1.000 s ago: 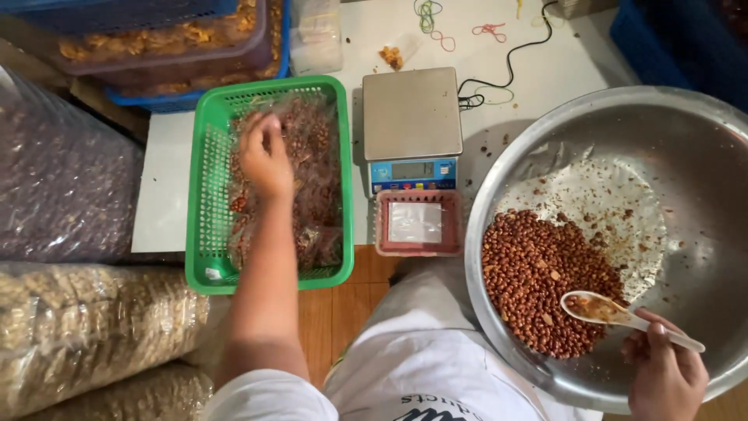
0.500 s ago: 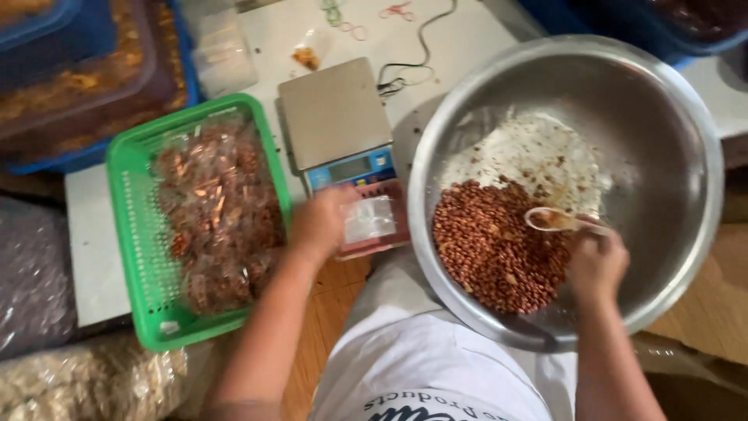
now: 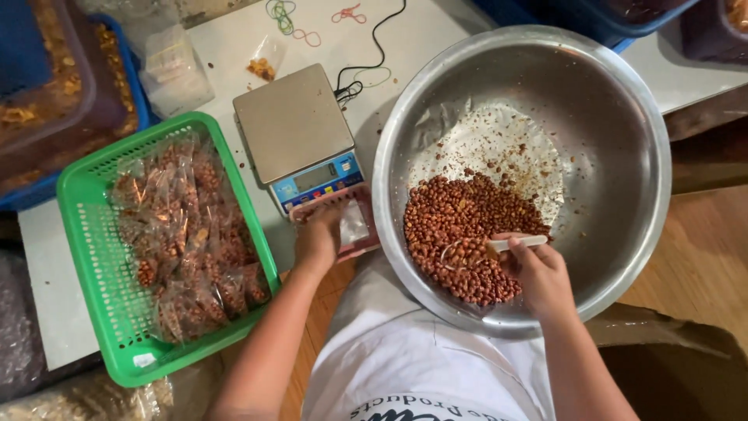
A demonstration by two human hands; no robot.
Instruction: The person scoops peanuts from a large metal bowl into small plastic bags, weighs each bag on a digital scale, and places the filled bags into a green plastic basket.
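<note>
The fingers of the right hand [image 3: 540, 274] are closed round the handle of a white plastic spoon [image 3: 487, 248], whose bowl lies sunk in the heap of red-skinned peanuts [image 3: 460, 234] inside the big steel basin [image 3: 623, 148]. The spoon's long axis runs nearly level across the view, handle toward the right hand, bowl pointing left and loaded with nuts. It looks light and stiff, best held far back on the handle as it is now; the nuts are loose and would likely roll off if the bowl tips. The left hand [image 3: 318, 238] rests with curled fingers on a small pink tray [image 3: 360, 234] holding clear plastic bags, at the near edge of the white tabletop [image 3: 234, 54]; whether it has pinched a bag I cannot tell. The bags seem thin, limp and slippery. Just behind the tray stands a digital scale [image 3: 294, 125], and to its left a green basket [image 3: 86, 257] of filled packets.
</note>
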